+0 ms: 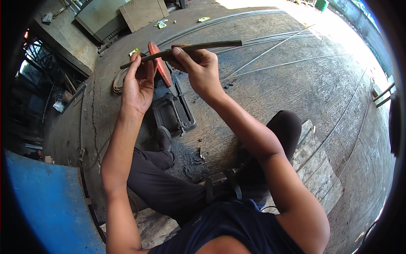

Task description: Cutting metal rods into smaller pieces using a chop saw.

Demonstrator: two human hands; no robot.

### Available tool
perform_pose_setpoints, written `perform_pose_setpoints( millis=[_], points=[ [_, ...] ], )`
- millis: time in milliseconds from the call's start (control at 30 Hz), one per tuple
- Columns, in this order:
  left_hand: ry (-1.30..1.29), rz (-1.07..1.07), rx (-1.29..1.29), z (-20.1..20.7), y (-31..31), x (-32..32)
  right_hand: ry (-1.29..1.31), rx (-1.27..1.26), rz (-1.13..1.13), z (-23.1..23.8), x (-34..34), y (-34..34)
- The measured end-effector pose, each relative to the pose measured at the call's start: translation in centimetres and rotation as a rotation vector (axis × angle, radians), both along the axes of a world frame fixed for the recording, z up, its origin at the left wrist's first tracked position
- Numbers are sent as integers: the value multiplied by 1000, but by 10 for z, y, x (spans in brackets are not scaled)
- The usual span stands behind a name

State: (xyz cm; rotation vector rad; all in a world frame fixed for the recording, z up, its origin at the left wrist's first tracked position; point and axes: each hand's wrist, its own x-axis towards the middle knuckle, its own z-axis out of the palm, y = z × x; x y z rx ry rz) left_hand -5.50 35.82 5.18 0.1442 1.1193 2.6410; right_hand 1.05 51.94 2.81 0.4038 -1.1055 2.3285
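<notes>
A long dark metal rod is held up in front of me, slanting slightly upward to the right. My left hand grips it near its left end, thumb on the near side and fingers behind. Farther along, my right hand pinches the rod between thumb and fingers; its right end sticks out past the knuckles. Below and behind the rod stands a cut-off saw with a red guard and a dark base with a clamp screw. My hands and the rod partly cover the saw's upper part.
Long thin metal rods lie across the concrete floor toward the far right. A wire coil rests left of the saw. Beside my left arm stands a blue panel. Worn boards lie by my right knee. A cardboard sheet leans at the back.
</notes>
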Motion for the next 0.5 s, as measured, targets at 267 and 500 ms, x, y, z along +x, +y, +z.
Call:
perform_pose_setpoints(
  millis=[267, 500],
  points=[
    [-28, -41, 58, -2, 4, 3, -117, -84, -48, 2, 1, 6],
    [-36, -70, 69, 4, 10, 5, -146, -186, 66, -5, -6, 10]
  ],
)
